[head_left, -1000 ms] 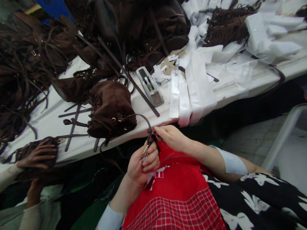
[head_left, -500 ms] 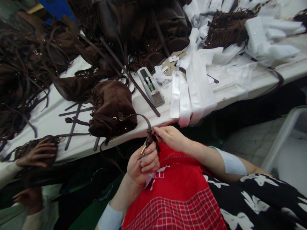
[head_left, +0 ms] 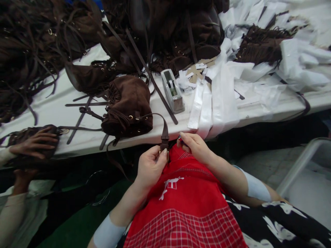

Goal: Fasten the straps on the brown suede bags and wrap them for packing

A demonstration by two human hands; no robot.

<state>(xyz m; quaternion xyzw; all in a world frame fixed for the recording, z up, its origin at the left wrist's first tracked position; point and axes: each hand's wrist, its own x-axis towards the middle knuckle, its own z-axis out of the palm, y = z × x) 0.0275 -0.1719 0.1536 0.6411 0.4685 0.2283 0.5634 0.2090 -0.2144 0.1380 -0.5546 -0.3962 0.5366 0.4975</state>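
Observation:
My left hand (head_left: 150,165) is closed, pinching the buckle end of a dark brown strap (head_left: 164,129) between thumb and fingers. A gold-coloured buckle (head_left: 167,155) shows at the thumb. The strap runs up to a brown fringed bag (head_left: 136,100) that lies at the table's front edge. To the right of the strap, and apart from it, my right hand (head_left: 193,144) is closed in a pinch. A small dark piece with a shiny tip sticks out of its fingers; its kind cannot be made out.
A grey tape dispenser (head_left: 172,91) stands behind the strap on the white table (head_left: 88,141). White wrapping strips (head_left: 204,106) lie to its right. Many brown bags (head_left: 165,27) are piled at the back. At far left, a co-worker's hand (head_left: 36,143) rests on another dark bag.
My right hand has drawn away from the strap to the right. The pale film that showed under my left hand is out of sight, and the strap end now faces up. The view has shifted.

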